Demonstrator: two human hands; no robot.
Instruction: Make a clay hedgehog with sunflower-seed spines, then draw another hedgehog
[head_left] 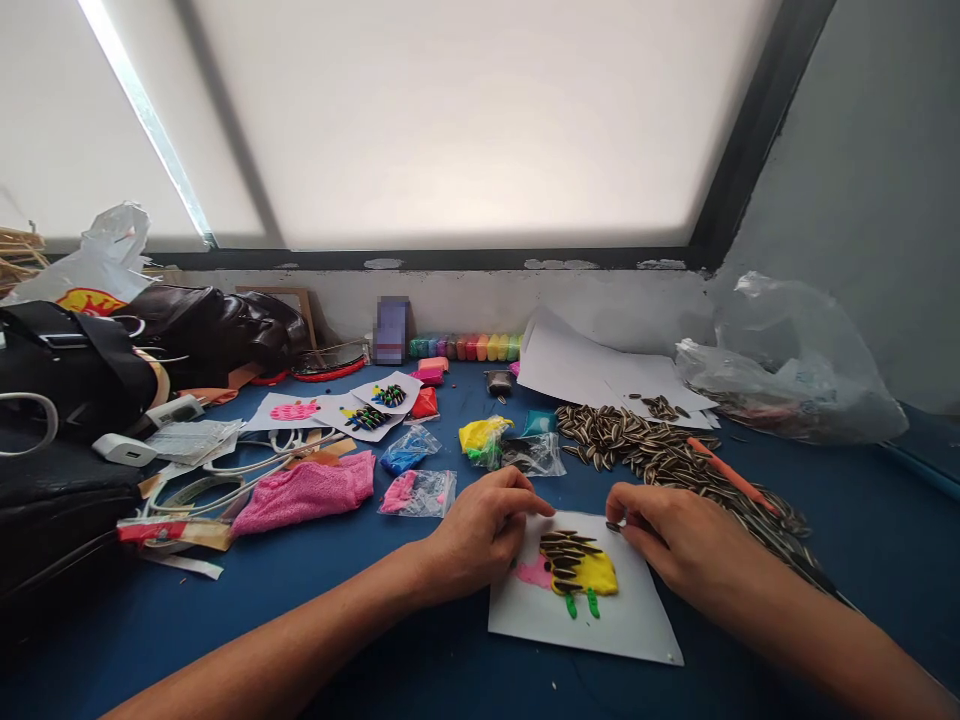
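Note:
A white sheet of paper lies in front of me, with a clay animal on it. Its body is yellow clay, its face pink clay, and two green clay legs stick out below. Dark sunflower seeds cover the body's left and upper part, in slanting rows. My left hand rests at the sheet's upper left, index finger stretched along the top edge, holding nothing I can see; its other fingers are curled. Between thumb and fingertips, my right hand pinches one sunflower seed above the sheet's right side.
A heap of sunflower seeds spreads at the right, an orange pen-like stick lying across it. Bags of yellow clay and pink clay lie beyond my left hand. Further left are a pink cloth, white cables and finished pictures.

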